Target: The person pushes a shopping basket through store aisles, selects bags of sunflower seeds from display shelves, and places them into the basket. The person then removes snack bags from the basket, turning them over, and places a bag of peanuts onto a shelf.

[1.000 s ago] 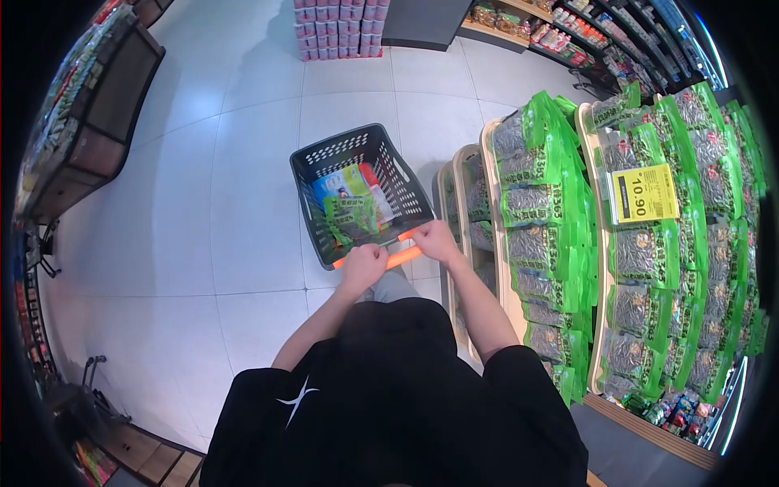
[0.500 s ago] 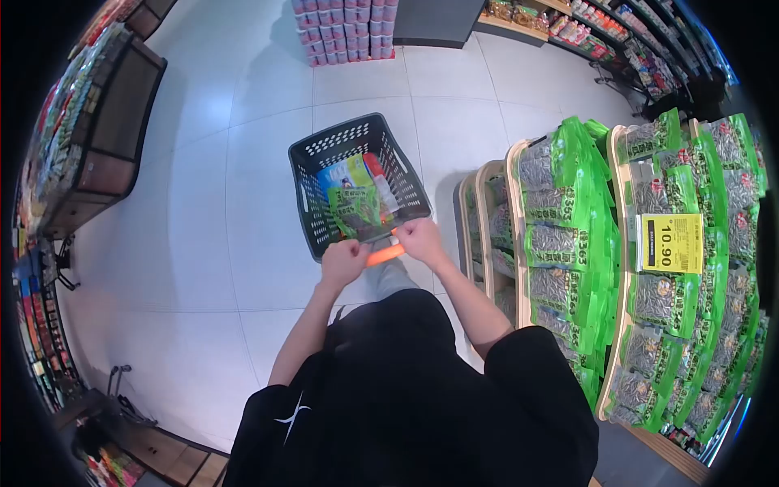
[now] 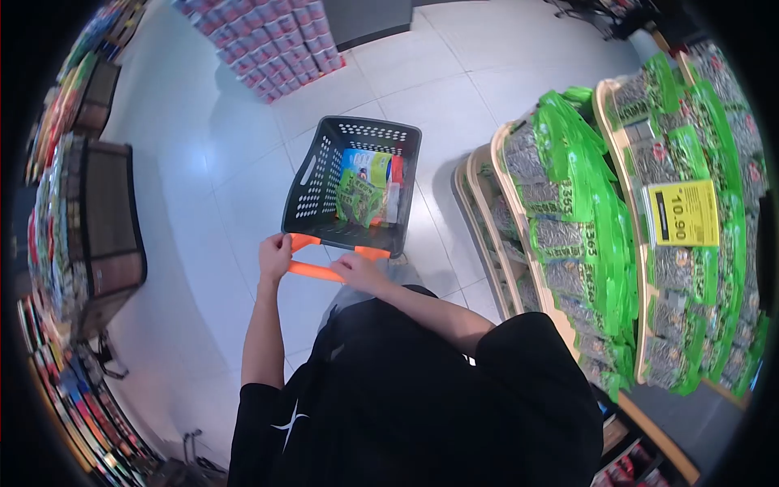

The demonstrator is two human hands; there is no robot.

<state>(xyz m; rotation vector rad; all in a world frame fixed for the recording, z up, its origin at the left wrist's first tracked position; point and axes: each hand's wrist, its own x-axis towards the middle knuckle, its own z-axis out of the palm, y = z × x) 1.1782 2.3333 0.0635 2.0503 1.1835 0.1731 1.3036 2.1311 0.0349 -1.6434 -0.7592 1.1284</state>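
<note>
A dark grey shopping basket [image 3: 412, 178] with perforated walls is in front of me, its orange handle [image 3: 316, 272] turned towards my body. My left hand [image 3: 276, 258] is closed around the handle's left corner. Near the handle's right end, my right hand [image 3: 363, 273] grips the bar, its fingers partly hidden. Inside the basket lie a green printed bag [image 3: 357, 201], a blue and yellow-green package [image 3: 369, 165] and a red and white package [image 3: 393, 195].
Shelves of green snack bags [image 3: 568, 195] with a yellow price sign [image 3: 684, 213] curve along the right. A stack of pinkish cans [image 3: 272, 40] stands ahead on the tiled floor [image 3: 203, 243]. Dark display shelving [image 3: 105, 211] lines the left side.
The basket has turned clockwise in view, and its handle now shows more fully. My left hand has moved left; my right hand has moved left and down. The surroundings have shifted with my view.
</note>
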